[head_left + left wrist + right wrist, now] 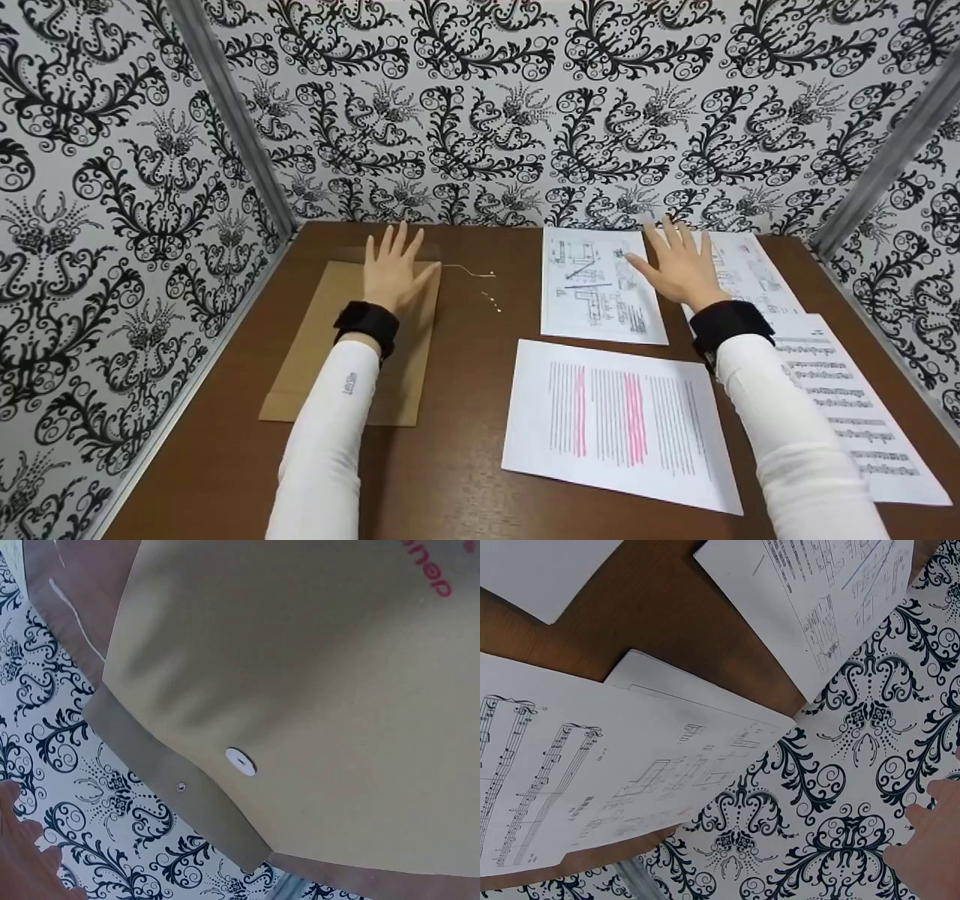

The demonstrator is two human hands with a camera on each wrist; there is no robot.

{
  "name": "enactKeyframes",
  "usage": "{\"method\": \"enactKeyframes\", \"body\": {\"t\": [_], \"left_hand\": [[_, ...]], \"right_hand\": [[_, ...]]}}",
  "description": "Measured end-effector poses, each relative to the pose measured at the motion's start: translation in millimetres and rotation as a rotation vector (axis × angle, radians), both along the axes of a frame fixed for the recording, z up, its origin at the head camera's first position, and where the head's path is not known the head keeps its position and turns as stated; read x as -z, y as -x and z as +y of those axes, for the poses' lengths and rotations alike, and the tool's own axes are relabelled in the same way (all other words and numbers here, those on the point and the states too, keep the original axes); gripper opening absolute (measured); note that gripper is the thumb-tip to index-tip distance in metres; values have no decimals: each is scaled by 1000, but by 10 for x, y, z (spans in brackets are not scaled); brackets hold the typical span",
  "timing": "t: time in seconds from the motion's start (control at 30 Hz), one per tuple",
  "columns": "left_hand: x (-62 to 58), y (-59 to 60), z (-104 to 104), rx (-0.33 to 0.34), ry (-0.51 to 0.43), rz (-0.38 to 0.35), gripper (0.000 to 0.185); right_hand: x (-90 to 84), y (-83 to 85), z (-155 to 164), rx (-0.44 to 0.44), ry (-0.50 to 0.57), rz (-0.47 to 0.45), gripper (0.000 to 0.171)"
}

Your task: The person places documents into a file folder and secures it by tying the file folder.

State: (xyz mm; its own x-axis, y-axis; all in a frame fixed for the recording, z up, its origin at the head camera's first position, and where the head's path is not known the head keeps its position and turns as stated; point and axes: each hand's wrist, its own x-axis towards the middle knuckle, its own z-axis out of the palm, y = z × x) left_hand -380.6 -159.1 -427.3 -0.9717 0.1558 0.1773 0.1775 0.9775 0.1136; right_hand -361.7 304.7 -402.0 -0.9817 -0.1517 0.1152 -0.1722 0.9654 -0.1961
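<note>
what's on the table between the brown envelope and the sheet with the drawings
In the head view, a thin string trailing from the brown envelope and a few small pale bits lie on bare table, short of the drawing sheet.

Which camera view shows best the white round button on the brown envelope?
The left wrist view: the button sits sharp and close on the envelope, near its flap. In the head view the left hand covers that end. The right wrist view shows only papers.
</note>
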Motion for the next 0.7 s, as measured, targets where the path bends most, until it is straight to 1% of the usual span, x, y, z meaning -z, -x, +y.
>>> {"method": "enactKeyframes", "body": {"t": [0.17, 0.3, 0.4, 0.53, 0.7], "left_hand": [[75, -46, -29, 13, 18, -12, 74], [132, -125, -48, 34, 31, -38, 73], [166, -188, -50, 61, 44, -59, 73], [212, -259, -32, 95, 97, -70, 73], [285, -354, -16, 115, 173, -99, 73]], "right_hand": [[71, -10, -64, -14, -7, -5, 82], [127, -23, -126, -43, -1, -13, 79], [169, -29, -170, -69, -2, -21, 77], [219, -27, -240, -98, 2, -27, 75], [272, -35, -370, -136, 0, -37, 75]]}}
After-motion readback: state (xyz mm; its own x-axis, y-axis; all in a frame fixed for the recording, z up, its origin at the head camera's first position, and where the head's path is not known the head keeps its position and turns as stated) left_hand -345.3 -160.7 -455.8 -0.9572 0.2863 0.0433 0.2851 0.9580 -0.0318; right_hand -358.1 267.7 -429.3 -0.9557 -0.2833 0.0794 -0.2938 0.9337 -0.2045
